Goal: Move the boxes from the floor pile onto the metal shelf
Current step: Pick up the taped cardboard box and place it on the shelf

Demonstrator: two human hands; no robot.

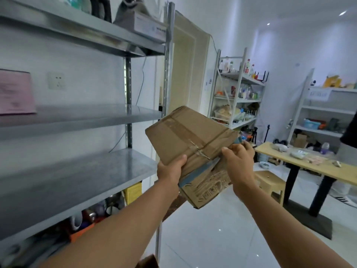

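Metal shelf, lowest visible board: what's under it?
Under that board: a yellow box, an orange item and some cups or cans, too blurred to name. The left forearm and the board itself cover the rest.

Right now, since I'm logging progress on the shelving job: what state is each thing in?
metal shelf, upright, held box not yet on it.
cardboard box, taped shut, tilted, held in the air beside the metal shelf's right end.
left hand, grips the cardboard box's near left edge.
right hand, grips the cardboard box's right edge.
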